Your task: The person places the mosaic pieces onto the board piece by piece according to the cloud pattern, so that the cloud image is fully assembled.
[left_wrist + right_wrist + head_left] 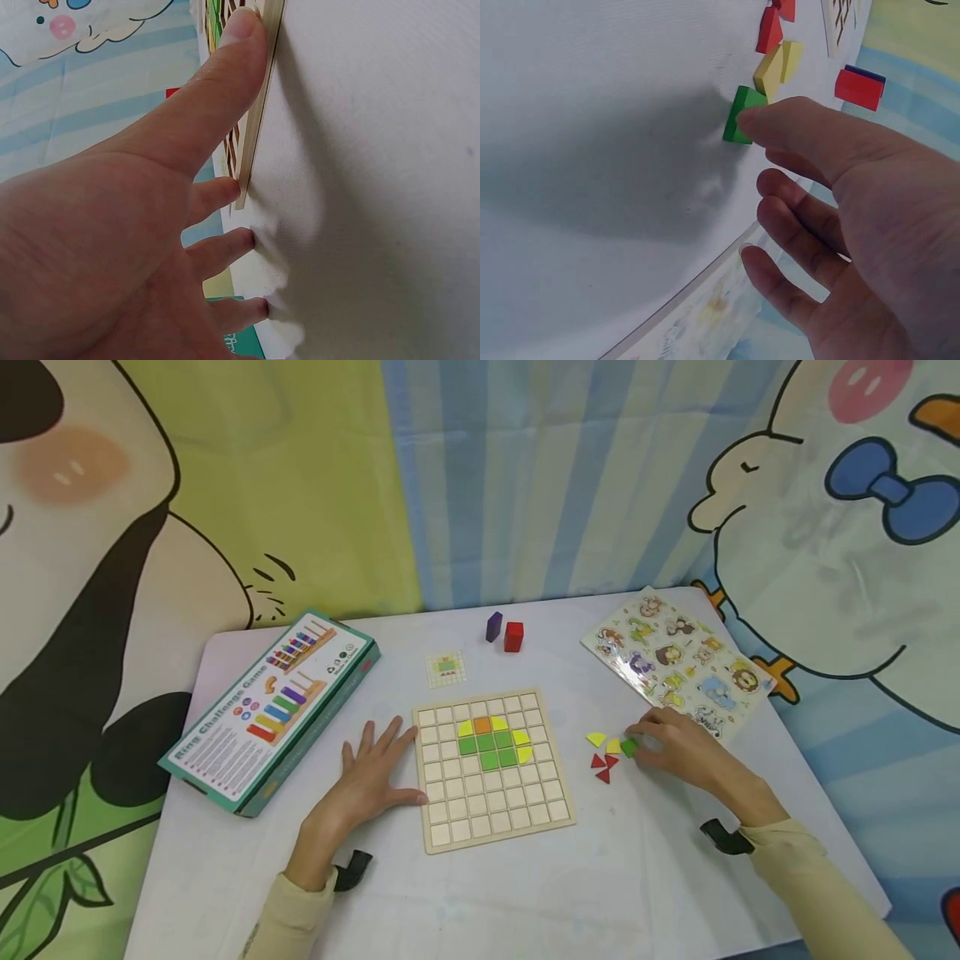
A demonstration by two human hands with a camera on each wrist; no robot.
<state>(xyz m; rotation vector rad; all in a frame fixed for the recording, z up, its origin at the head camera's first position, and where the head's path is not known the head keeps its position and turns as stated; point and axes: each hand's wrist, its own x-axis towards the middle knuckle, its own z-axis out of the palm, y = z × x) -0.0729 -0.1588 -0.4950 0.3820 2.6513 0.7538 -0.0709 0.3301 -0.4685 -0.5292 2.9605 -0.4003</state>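
Observation:
A wooden grid board [457,814] lies mid-table with green squares [486,742], an orange square [482,725] and yellow rounded pieces [522,753] set in its upper part. The left hand [369,781] rests at the board's left edge with spread fingers; its thumb [241,34] lies on the rim. To the right of the board, the right hand [678,747] pinches a green block [739,112] at the table surface, thumb over it and the index fingertip partly hidden. Beside the block lie yellow pieces [596,739] and several red triangles [597,762].
A small pattern card [447,668] lies behind the board. Red [513,637] and purple [493,627] blocks stand farther back. At the left is a green-edged game box [273,710]; an animal picture sheet [675,652] lies back right, close to the right hand.

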